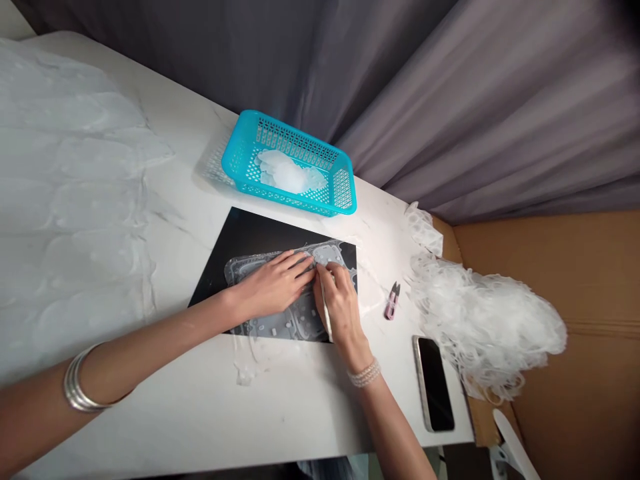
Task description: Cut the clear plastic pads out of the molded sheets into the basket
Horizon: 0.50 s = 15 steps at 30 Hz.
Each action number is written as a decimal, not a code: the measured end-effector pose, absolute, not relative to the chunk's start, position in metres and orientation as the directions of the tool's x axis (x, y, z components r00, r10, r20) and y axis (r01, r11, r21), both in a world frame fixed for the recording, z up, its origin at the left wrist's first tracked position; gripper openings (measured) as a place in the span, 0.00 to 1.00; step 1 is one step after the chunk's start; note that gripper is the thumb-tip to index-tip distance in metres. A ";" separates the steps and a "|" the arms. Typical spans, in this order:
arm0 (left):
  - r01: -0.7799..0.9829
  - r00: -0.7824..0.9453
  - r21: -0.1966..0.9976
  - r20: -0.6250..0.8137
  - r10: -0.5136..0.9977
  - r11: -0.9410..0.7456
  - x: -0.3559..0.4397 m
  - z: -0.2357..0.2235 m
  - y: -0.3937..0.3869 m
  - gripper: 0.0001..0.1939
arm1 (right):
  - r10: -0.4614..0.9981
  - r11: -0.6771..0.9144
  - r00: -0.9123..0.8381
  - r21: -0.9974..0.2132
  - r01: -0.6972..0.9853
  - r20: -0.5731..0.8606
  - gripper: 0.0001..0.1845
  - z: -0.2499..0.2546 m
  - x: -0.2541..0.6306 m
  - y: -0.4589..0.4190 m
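Observation:
A clear, moulded plastic-like sheet [273, 327] with rounded outlines and small holes lies on a black mat [215, 267]. Across its upper part rests my left hand [270, 285], flat with the fingers stretched out. My right hand [341, 303] grips a thin, pale pen-like tool [327, 313], its tip down at the sheet close to my left fingertips. The tip itself is hidden by my fingers. A thin strip of the sheet [244, 373] hangs past the mat's near edge onto the white table.
Behind the mat stands a blue basket [290, 200] with translucent white pieces [287, 175]. Pink-handled thread snips [393, 303] and a phone [434, 385] lie to the right, beside a heap of clear scraps [490, 327] and a cardboard box [575, 280]. Translucent sheets [75, 200] cover the left.

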<state>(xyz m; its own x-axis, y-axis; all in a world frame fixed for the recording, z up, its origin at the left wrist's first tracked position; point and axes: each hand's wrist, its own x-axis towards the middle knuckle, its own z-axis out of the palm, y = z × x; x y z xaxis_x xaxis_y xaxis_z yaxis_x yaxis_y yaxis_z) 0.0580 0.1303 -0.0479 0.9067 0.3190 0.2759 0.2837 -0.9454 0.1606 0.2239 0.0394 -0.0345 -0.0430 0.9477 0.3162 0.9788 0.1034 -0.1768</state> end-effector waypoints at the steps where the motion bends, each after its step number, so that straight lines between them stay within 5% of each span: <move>1: 0.280 0.910 0.154 0.273 0.313 -0.948 0.058 -0.049 0.130 0.21 | 0.949 0.102 -0.040 -0.183 0.978 0.313 0.19 -0.035 0.226 0.041; 5: 0.281 0.913 0.157 0.261 0.314 -0.947 0.058 -0.051 0.130 0.21 | 0.975 0.139 -0.088 -0.250 0.958 0.206 0.25 -0.035 0.221 0.043; 8: 0.296 0.907 0.178 0.255 0.335 -0.938 0.057 -0.052 0.129 0.22 | 0.979 0.119 -0.029 -0.445 0.888 0.204 0.26 -0.036 0.221 0.043; 12: 0.310 0.900 0.234 0.242 0.364 -0.922 0.055 -0.053 0.128 0.24 | 0.847 -0.040 0.474 -0.862 0.505 0.239 0.17 -0.028 0.272 0.033; 15: 0.305 0.898 0.278 0.233 0.372 -0.911 0.055 -0.054 0.129 0.24 | 0.608 0.019 0.786 -0.992 0.127 0.112 0.13 -0.011 0.348 0.008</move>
<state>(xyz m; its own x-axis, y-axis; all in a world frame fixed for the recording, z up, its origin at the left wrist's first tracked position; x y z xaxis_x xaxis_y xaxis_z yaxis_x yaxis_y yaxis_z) 0.0547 0.1288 -0.0545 0.8984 0.3722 0.2330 0.3052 -0.9108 0.2782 0.3475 0.0083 -0.0106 0.7862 0.6078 0.1120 0.1266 0.0190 -0.9918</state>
